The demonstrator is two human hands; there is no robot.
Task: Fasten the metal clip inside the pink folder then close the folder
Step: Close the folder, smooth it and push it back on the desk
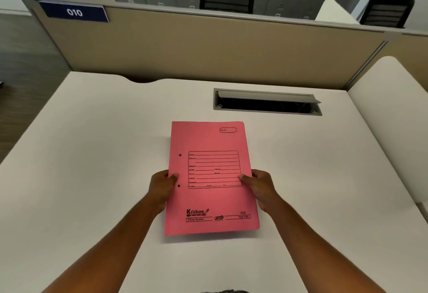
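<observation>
The pink folder (208, 200) is closed, its printed front cover facing up, held over the middle of the white desk (92, 142). My left hand (162, 186) grips its left edge with the thumb on the cover, between two small punched holes. My right hand (260, 186) grips the right edge the same way. The metal clip is hidden inside the folder.
An open grey cable hatch (267, 102) is set into the desk behind the folder. A beige partition (208, 47) with a blue "010" sign (74, 12) runs along the far edge. Black chairs and grey lockers stand beyond it. A rounded white divider (393, 107) borders the right.
</observation>
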